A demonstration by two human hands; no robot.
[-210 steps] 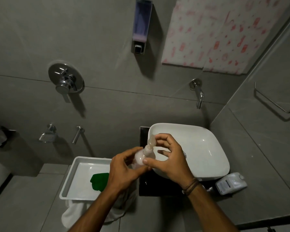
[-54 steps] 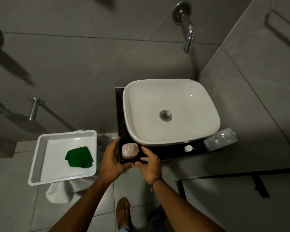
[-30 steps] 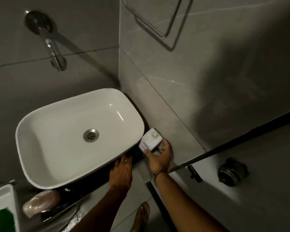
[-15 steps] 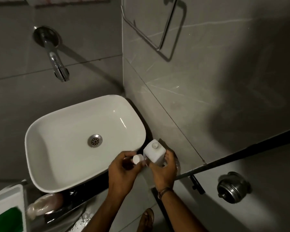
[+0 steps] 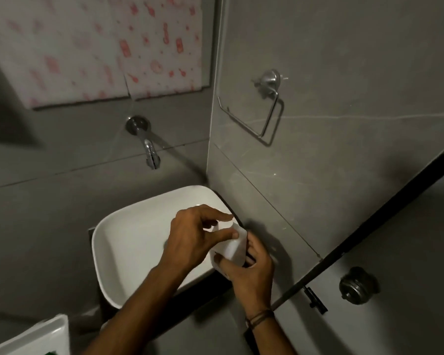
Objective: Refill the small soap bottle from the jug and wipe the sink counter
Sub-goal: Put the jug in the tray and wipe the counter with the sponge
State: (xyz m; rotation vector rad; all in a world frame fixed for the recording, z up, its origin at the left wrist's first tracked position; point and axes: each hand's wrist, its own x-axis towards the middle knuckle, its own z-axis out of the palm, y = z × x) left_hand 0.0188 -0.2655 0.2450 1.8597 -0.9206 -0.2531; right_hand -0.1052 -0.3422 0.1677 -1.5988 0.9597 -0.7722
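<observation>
The white jug [image 5: 231,248] is held up over the right edge of the white sink basin [image 5: 128,239]. My right hand [image 5: 249,267] grips its body from below and the right. My left hand [image 5: 192,239] reaches across from the left, with fingertips pinched at the jug's top, where the cap is; the cap itself is hidden. The small soap bottle is out of view. The dark counter [image 5: 208,283] shows as a strip under the basin's near edge.
A chrome wall spout [image 5: 149,149] hangs above the basin. A metal towel ring [image 5: 262,116] is on the right wall. A white tray corner [image 5: 36,336] with a bit of green cloth [image 5: 50,353] sits at bottom left. A round metal fitting [image 5: 354,288] is at lower right.
The jug has come up off the counter corner into both hands. My left hand, which carried a small white cap half a second ago, is now at the jug's top. The view has tilted upward.
</observation>
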